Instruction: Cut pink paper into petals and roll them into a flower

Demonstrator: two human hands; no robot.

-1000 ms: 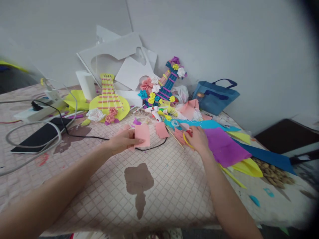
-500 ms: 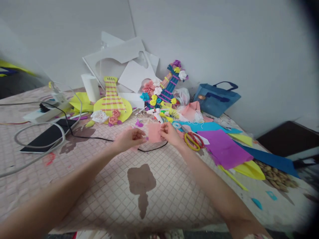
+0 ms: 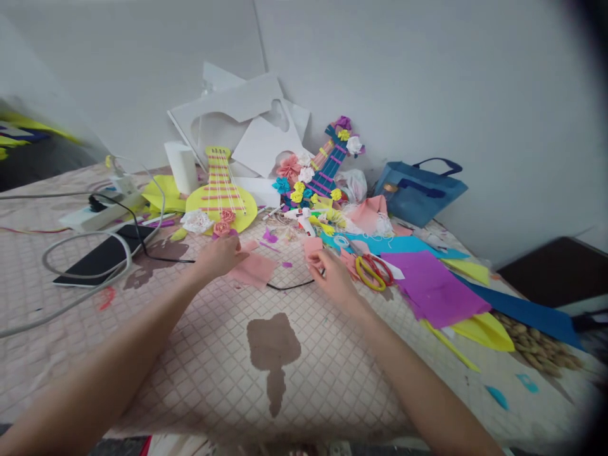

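My left hand [image 3: 221, 256] is over the left side of the table, beside a loose pink crepe paper piece [image 3: 255, 270]. Its fingers are loosely bent and a little apart, with nothing visible between them. In front of the hand are pink paper roses [image 3: 223, 223] at the base of a yellow guitar cut-out [image 3: 244, 209]. My right hand [image 3: 330, 275] is closed, pinching a small pink paper square [image 3: 312, 245] near its fingertips. Just beyond that square lies a white glue gun [image 3: 303, 220]. Yellow-and-red-handled scissors [image 3: 373, 272] rest to the right of my right hand.
A flowered blue guitar [image 3: 327, 164] leans at the back. Purple paper [image 3: 434, 285] and blue paper [image 3: 517, 307] lie on the right, near a blue bag [image 3: 420, 190]. A black cable [image 3: 171, 260], a tablet-like slab [image 3: 102, 259] and a power strip [image 3: 88, 218] occupy the left.
My left hand has moved left, away from the pink square, uncovering loose pink paper on the table. My right hand keeps hold of the square, now tilted. The view has shifted slightly.
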